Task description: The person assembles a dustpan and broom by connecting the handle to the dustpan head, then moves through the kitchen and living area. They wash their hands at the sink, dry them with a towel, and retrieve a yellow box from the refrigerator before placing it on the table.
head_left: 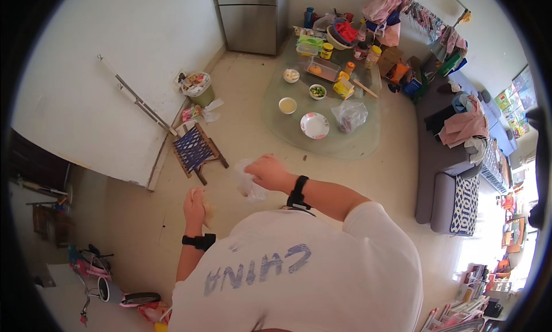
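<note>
In front of my body, my right hand is closed on a thin see-through plastic bag, which hangs below the fingers. Lower and to the left, my left hand has its fingers curled in. A pale thing shows beside that palm, too blurred to name. Both hands are apart from each other, short of the glass table. Nearest the right hand on the table are a flower-rimmed white plate and a bowl of pale yellow liquid.
Also on the table are a tied plastic bag, a bowl of chopped greens, a yellow box and several jars. A woven folding stool stands left, near a full trash bin. A grey sofa lines the right.
</note>
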`<state>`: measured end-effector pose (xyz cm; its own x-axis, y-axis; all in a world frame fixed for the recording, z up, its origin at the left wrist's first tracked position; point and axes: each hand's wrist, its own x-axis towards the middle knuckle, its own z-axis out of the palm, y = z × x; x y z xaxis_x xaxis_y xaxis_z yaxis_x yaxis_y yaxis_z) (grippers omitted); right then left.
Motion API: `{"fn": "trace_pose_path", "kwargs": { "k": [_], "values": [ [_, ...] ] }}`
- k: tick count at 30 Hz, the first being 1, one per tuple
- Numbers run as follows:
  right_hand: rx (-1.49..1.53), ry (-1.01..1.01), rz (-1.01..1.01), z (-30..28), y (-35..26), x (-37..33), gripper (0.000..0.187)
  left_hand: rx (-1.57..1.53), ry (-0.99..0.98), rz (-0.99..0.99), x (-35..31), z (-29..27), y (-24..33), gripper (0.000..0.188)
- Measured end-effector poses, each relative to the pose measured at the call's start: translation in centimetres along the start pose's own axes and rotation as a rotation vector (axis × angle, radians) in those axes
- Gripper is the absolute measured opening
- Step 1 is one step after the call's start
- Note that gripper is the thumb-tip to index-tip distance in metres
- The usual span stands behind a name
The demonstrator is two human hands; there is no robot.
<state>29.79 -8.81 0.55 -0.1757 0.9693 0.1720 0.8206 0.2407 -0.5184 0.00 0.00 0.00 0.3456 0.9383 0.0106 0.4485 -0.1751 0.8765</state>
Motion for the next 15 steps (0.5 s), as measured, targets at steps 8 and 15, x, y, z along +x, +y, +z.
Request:
{"fn": "trace_pose_path", "kwargs": {
  "k": [8, 15],
  "values": [
    [0.067, 0.012, -0.257, 8.4, -12.9, 8.5, 0.022, 0.016, 0.194, -0.171, -11.7, -14.3, -4.9, 0.028],
    [0.279, 0.032, -0.262, 16.8, -24.8, 15.8, 0.025, -0.032, 0.386, -0.328, -21.1, -27.8, -12.6, 0.028]
  ]
}}
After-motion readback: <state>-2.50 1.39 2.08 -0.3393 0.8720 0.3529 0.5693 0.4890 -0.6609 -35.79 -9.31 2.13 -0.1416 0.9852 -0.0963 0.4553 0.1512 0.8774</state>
